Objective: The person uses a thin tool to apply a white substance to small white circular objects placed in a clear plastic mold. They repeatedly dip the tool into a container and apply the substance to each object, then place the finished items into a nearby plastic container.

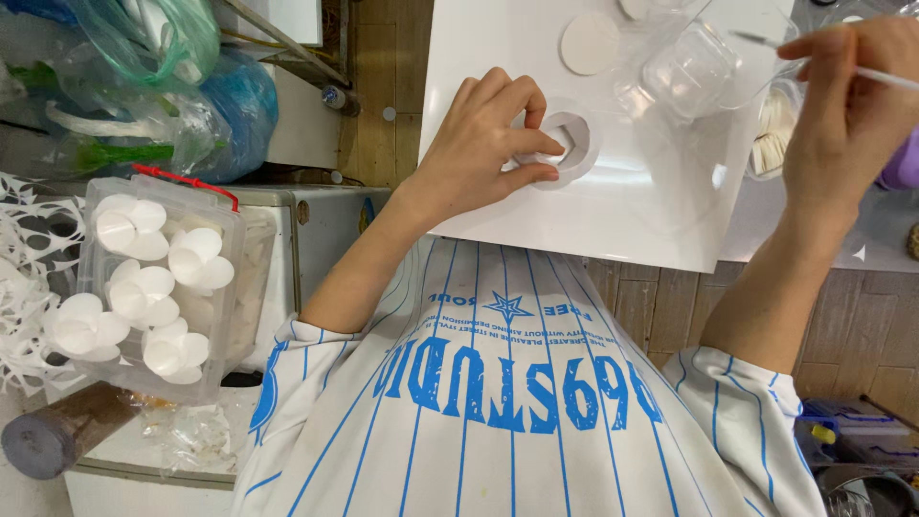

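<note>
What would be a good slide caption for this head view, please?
Left hand pressing a white ring onto a white board; right hand holding a thin white stick.

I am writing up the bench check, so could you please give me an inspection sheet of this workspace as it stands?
Surface: white board, glossy, over a wooden floor.
Job's things: white ring piece pinched by the left hand; thin white stick held in the right hand.
Clutter: white disc, clear plastic cup, a tub of pale strips.
Grippers: both hands closed on their things.
Cables: nothing seen.
Surroundings: clear box of white paper petals, plastic bags, white cut-paper lace, brown-handled tool.
</note>
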